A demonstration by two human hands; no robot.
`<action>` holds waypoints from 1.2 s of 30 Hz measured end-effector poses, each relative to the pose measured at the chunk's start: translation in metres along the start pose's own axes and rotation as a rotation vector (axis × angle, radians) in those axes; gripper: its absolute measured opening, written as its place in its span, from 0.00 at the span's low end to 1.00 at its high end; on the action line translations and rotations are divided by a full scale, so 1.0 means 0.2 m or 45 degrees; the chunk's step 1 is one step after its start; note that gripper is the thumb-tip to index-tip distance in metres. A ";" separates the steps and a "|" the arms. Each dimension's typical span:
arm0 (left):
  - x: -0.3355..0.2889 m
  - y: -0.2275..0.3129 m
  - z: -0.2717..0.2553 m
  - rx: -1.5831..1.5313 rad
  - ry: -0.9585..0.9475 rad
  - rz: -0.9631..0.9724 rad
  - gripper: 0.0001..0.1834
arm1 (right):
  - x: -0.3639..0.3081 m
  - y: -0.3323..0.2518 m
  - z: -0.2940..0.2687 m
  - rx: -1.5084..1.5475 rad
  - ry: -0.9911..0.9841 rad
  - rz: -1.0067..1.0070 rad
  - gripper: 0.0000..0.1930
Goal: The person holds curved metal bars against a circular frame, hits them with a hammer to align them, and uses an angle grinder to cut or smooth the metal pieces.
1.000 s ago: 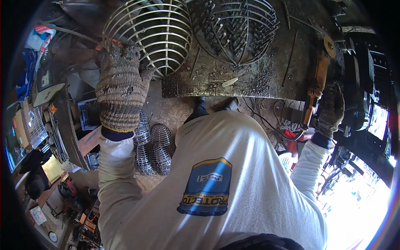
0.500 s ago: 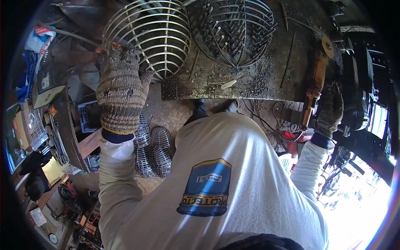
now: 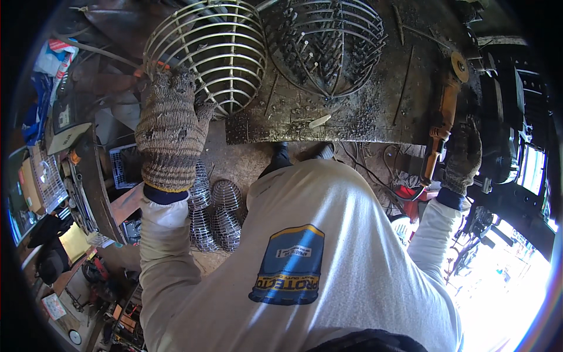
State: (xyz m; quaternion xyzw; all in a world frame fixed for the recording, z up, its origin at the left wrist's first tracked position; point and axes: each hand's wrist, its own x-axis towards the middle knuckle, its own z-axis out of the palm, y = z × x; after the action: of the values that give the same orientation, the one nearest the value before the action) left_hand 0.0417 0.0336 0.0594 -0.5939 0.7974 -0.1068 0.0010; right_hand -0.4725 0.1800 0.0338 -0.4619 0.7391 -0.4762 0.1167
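A teardrop-shaped metal wire cage with curved ribs lies at the far left of the bench, overhanging its edge. My left hand, in a worn brown knitted glove, is closed at the cage's left rim, with its thumb near the lower ribs. The fingertips are partly hidden. On the far right, my gloved right hand is in shadow with its fingers stretched forward, seemingly holding nothing. Just left of it lies an orange angle grinder with a yellowish disc. A darker wire frame sits over many metal pegs on the bench.
The dark metal workbench bears loose rods, grit and a pale sliver. Several smaller wire cages stand on the floor below. Cables hang under the bench front. Cluttered shelving lines the left, and dark machinery stands at right.
Almost nothing differs. The whole view has shifted very slightly, and both hands keep their places beside the wire cage and the angle grinder.
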 end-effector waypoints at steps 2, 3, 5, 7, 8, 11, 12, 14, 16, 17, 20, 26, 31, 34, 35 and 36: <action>0.00 -0.01 0.00 -0.038 0.001 0.002 0.33 | 0.00 0.02 0.00 0.025 0.010 0.018 0.22; 0.00 -0.01 0.00 -0.075 0.001 0.003 0.33 | 0.00 0.03 -0.01 0.050 0.020 0.037 0.21; 0.01 0.01 -0.01 -0.019 -0.005 0.004 0.34 | 0.01 0.03 -0.03 0.033 -0.009 0.040 0.21; 0.01 0.02 -0.01 0.038 -0.011 0.012 0.35 | 0.01 0.03 -0.04 0.017 -0.033 0.050 0.20; 0.01 0.02 0.00 0.137 0.020 0.030 0.36 | 0.00 0.02 -0.03 0.036 -0.029 0.078 0.19; 0.01 0.00 0.05 0.285 0.083 0.124 0.38 | -0.02 -0.13 0.02 0.034 -0.067 0.029 0.18; 0.00 -0.01 0.07 0.326 0.108 0.186 0.38 | -0.06 -0.19 0.07 0.006 -0.126 -0.056 0.17; 0.02 -0.03 0.08 0.257 0.068 0.212 0.39 | -0.18 -0.27 0.25 0.205 -0.084 0.039 0.18; 0.01 0.00 0.03 0.128 -0.018 0.101 0.40 | -0.29 -0.30 0.38 0.407 -0.045 0.119 0.18; 0.01 0.00 0.02 0.144 -0.035 0.112 0.40 | -0.33 -0.28 0.42 0.397 -0.153 0.091 0.19; 0.05 0.04 -0.03 0.164 -0.114 0.105 0.38 | -0.41 -0.30 0.53 0.307 -0.348 0.120 0.20; 0.02 -0.03 0.02 0.077 -0.083 0.127 0.42 | -0.41 -0.18 0.64 -0.123 -0.516 -0.075 0.27; 0.03 0.00 -0.01 0.049 -0.107 0.060 0.41 | -0.42 -0.16 0.65 0.092 -0.560 0.177 0.27; 0.05 0.01 -0.03 0.107 -0.116 0.066 0.38 | -0.39 -0.13 0.67 -0.091 -0.503 -0.118 0.24; 0.04 0.00 -0.02 0.105 -0.101 0.074 0.37 | -0.39 -0.14 0.68 -0.089 -0.475 -0.132 0.24; 0.03 -0.01 0.00 0.103 -0.085 0.086 0.36 | -0.39 -0.14 0.69 -0.015 -0.491 -0.009 0.24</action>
State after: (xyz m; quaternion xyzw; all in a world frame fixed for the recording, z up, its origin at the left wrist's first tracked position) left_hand 0.0410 0.0280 0.0605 -0.5694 0.8115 -0.1191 0.0553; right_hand -0.3297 0.1575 -0.0361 -0.5480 0.7041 -0.3748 0.2518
